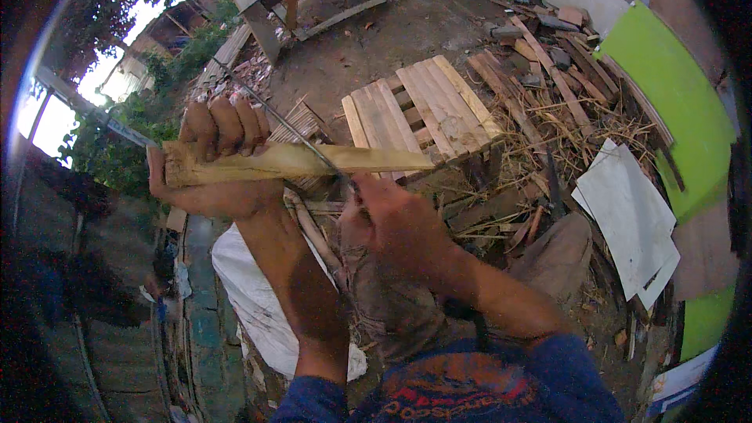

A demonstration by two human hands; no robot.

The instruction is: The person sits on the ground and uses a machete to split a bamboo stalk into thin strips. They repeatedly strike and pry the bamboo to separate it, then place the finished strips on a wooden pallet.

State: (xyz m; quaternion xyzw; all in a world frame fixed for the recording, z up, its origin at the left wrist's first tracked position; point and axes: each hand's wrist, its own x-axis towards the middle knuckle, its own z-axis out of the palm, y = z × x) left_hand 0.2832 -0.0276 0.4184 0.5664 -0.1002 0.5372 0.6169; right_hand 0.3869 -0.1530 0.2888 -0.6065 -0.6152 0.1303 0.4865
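A yard of bare earth [407,8] spreads to the far side, with a green panel [666,102] curving down the right edge and a heap of scrap timber and dry stalks [548,94] in front of it. In the middle sits a wooden pallet [423,110], and near left lies a white sack [251,298]. Nearer in, the left hand [215,164] is clamped around the thick end of a pale bamboo strip [313,160], holding it level across the view. The right hand [395,223] is closed on the handle of a long knife [290,129], whose thin blade slants up to the far left and crosses the strip. The strip already tapers to a point at its right end and shows clean pale faces (so some shaving looks done); the thick left end looks rough and unworked.
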